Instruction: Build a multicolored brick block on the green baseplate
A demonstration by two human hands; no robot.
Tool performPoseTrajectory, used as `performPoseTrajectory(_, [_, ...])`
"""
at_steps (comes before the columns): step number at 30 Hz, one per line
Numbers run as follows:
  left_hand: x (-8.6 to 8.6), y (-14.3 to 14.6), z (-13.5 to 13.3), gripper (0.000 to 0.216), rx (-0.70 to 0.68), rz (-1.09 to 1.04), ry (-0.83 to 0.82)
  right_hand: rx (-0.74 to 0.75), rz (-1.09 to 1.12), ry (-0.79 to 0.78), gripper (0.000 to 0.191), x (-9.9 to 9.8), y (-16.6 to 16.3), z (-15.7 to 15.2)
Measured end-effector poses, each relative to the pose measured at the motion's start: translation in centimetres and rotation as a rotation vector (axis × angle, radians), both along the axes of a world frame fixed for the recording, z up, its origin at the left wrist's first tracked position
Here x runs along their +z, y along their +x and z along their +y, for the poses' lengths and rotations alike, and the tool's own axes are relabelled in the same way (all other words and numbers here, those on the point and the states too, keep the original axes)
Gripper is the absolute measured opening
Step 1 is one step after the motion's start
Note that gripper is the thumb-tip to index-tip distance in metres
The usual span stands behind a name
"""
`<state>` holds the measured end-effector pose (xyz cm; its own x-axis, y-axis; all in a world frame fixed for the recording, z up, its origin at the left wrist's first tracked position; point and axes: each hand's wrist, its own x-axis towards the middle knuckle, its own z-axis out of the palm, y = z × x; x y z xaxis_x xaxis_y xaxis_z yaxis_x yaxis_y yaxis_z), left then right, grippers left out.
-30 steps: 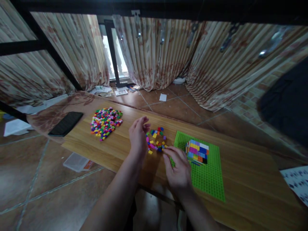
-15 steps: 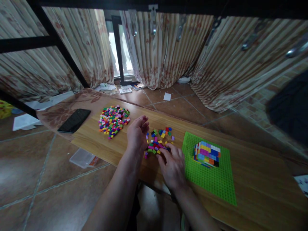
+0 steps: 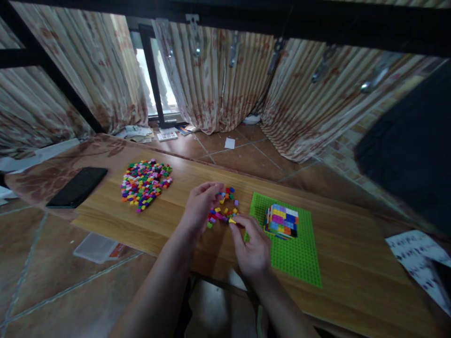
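Observation:
My right hand [image 3: 252, 244] pinches a small yellow toy brick [image 3: 231, 220] between thumb and forefinger, just above the near side of a small group of loose bricks [image 3: 220, 215]. On the left of that group is my left hand [image 3: 200, 206], its fingers curled together and pointing right; what they hold, if anything, is hidden. It covers part of the loose bricks. To the right lies a green studded baseplate [image 3: 303, 263]. A block built of multicoloured bricks [image 3: 282, 219] stands on it, with a patchwork top of blue, yellow, magenta, white and orange.
A large pile of mixed bricks [image 3: 145, 185] lies on the left of the wooden table [image 3: 352, 263]. Beyond it is a black phone [image 3: 76, 188] on a patterned cloth. A clear plastic lid or box [image 3: 95, 247] rests on the floor. Printed paper [image 3: 421, 263] is at the right.
My right hand has lifted slightly from the loose bricks with a yellow brick in its pinch. My left fingers have curled closer together. The view has shifted to the right.

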<state>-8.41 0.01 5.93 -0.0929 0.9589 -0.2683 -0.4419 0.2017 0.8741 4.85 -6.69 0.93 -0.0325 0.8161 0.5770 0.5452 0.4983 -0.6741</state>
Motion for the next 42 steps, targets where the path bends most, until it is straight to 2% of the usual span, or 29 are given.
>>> performPoseTrajectory(3, [-0.7, 2.0, -0.5, 0.025, -0.163, 0.115, 0.023, -0.034, 0.093, -0.011, 0.013, 1.0, 1.3, -0.3])
performPoseTrajectory(6, [-1.5, 3.7, -0.7, 0.021, -0.253, 0.226, 0.081, -0.075, 0.134, -0.037, 0.012, 1.6, 2.6, -0.6])
performPoseTrajectory(13, [-2.7, 5.9, -0.5, 0.018, -0.332, 0.349, 0.154, -0.104, 0.158, -0.087, 0.016, 2.0, 5.2, -1.4])
performPoseTrajectory(19, [-3.7, 7.3, -0.4, 0.019, -0.364, 0.377, 0.141, -0.27, 0.321, -0.192, 0.017, 2.1, 10.2, -0.3])
performPoseTrajectory(22, [-3.9, 7.9, -0.5, 0.021, -0.383, 0.392, 0.136, -0.278, 0.361, -0.272, 0.018, 2.0, 12.0, 0.1])
performPoseTrajectory(29, [-3.5, 8.7, -0.6, 0.02, -0.379, 0.453, 0.204, -0.291, 0.168, -0.313, 0.024, 2.0, 12.0, -0.2])
performPoseTrajectory(32, [-3.1, 8.9, -0.9, 0.018, -0.384, 0.475, 0.262, -0.313, 0.06, -0.313, 0.021, 2.1, 12.0, -0.3])
performPoseTrajectory(36, [-3.1, 9.2, -1.3, 0.018, -0.403, 0.513, 0.332, -0.268, -0.083, -0.287, 0.017, 2.4, 12.2, -0.2])
performPoseTrajectory(42, [-3.5, 9.9, -1.7, 0.021, -0.396, 0.601, 0.378, -0.217, -0.067, -0.239, 0.02, 2.2, 11.9, 0.6])
